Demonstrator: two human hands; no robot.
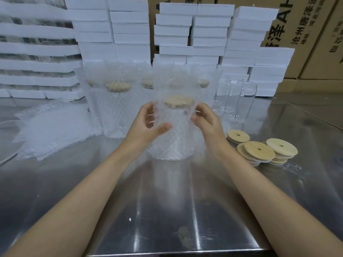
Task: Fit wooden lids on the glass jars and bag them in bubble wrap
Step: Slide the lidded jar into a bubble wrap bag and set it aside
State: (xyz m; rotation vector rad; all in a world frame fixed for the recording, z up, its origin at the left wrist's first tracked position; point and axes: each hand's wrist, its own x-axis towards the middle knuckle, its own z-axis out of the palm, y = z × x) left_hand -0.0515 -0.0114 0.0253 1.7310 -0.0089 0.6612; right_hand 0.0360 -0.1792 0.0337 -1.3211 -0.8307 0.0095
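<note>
Behind steel table (167, 210), white foam boxes (130, 25) and cartons (306, 25).

Cool, even indoor light falls from overhead, moderately bright. The steel counter (167, 204) carries streaky white glare and soft reflections, strongest toward its front edge. Shadows are faint and diffuse. White foam stacks (130, 28) along the counter's far edge look slightly washed out. Wide-angle distortion bows straight lines near the frame edges. The whole picture is a little soft, and the bubble wrap bag (172, 130) mid-counter looks hazy.
</note>
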